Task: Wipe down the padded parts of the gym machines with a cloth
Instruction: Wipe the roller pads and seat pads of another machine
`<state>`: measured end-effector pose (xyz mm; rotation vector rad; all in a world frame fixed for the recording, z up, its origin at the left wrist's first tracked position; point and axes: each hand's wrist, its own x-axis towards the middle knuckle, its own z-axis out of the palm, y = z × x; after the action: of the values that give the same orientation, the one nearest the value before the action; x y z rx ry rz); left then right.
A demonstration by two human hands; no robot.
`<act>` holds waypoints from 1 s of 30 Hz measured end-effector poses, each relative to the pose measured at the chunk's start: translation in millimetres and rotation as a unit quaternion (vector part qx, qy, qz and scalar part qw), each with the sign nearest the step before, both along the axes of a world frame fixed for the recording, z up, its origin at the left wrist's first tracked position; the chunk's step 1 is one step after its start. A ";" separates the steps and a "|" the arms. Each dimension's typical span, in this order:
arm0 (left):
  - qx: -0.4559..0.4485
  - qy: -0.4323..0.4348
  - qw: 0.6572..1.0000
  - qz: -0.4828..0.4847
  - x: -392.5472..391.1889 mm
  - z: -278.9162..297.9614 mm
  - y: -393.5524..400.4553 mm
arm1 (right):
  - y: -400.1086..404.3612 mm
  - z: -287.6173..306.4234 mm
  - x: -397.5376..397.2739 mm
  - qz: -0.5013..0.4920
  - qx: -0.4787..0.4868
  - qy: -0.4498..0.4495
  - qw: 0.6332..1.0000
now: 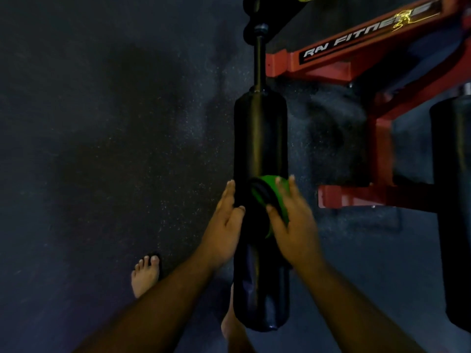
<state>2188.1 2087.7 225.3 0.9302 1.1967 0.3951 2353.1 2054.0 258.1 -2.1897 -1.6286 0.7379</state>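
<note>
Looking down from my head camera, I see a long black padded roller (260,138) running from the far middle of the view toward me, fixed on a black bar (260,62) at its far end. My left hand (224,225) lies flat against the roller's left side, its grip spread with fingers straight and the thumb touching the padding. My right hand (293,225) is on the roller's right side, holding a green cloth (270,192) against the top of the padding; the fingers reach forward over the cloth while the thumb presses its near edge. This hand is a little blurred, so I cannot tell how tightly it holds. A dark band crosses the cloth, and I cannot tell what it is.

To the right stands a red metal frame (362,59) with white lettering on a black strip. A second black padded roller (453,200) shows at the right edge, well apart from the first. Below everything is a dark speckled floor (102,149). A bare foot (145,273) rests on it near the left forearm, and another foot (229,324) shows just beneath the near end of the roller.
</note>
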 end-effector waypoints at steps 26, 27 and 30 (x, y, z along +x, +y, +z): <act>-0.007 0.009 1.000 -0.022 -15.6 -22.5 -36.3 | 138.9 -21.0 -15.7 0.136 -0.027 -0.297 0.945; 0.001 0.012 0.999 -0.035 -17.9 -18.8 -41.9 | 115.0 -18.4 -23.9 0.170 -0.020 -0.314 0.934; -0.015 0.025 0.999 -0.017 -30.7 -10.2 -57.1 | 26.3 -13.4 -31.7 0.246 -0.033 -0.301 0.921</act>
<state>2157.4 2030.6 215.2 0.9376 1.2277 0.3265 2321.4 2080.2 244.6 -2.1971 -2.5507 0.2187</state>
